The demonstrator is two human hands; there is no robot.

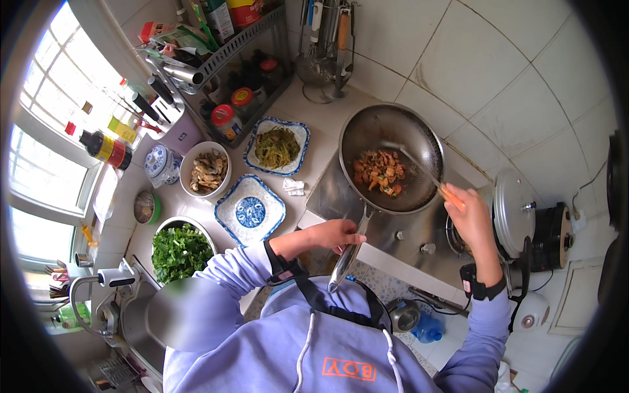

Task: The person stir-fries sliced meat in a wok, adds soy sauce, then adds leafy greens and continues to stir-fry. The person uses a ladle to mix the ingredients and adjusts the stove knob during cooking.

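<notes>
My left hand (341, 235) holds the long metal handle (348, 258) of a wok, its thumb lying across it. The wok (393, 118) sits on a stainless-steel gas stove (413, 238). My right hand (469, 216) grips the orange-brown handle of a metal spatula (421, 168), whose head reaches inside the wok. Reddish-brown chopped food (378, 172) lies in the wok's lower left part, beside the spatula head. Left of the stove is a square white dish (251, 212) with a blue pattern.
On the counter are a dish of shredded greens (277, 147), a bowl of brown pieces (209, 172) and a bowl of chopped leafy greens (179, 250). A knife block (179, 130) and a rack with jars (226, 120) stand behind. A pot lid (513, 213) is right of my hand.
</notes>
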